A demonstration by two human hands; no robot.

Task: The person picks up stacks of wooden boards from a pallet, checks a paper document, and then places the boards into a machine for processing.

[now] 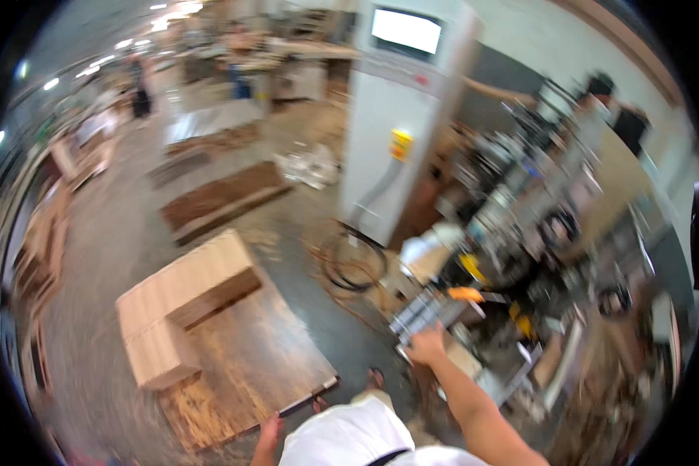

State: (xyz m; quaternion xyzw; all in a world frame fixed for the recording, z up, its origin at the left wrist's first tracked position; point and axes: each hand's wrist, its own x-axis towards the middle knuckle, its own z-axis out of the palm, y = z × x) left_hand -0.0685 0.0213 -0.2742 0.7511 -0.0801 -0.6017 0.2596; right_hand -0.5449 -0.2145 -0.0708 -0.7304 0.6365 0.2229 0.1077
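My right hand (427, 346) reaches out to the right, at a silver metal part (416, 314) on the near edge of a cluttered machine (512, 225). Motion blur smears its fingers, so whether they grip the metal cannot be made out. An orange piece (465, 294) lies just beyond that hand. Low in the view, my left hand (269, 433) hangs beside my white clothing, fingers loosely apart and nothing seen in them. It is nearest to the worn wooden board (264, 342) on the floor. Stacked light wood blocks (186, 279) stand in an L shape on the board.
A tall white cabinet (380, 132) with a lit screen stands ahead. Black cable (353, 272) coils on the floor at its foot. Further left lie a brown stack (224, 198) and a white plastic bag (309, 165). Wood scraps (598, 388) crowd the lower right.
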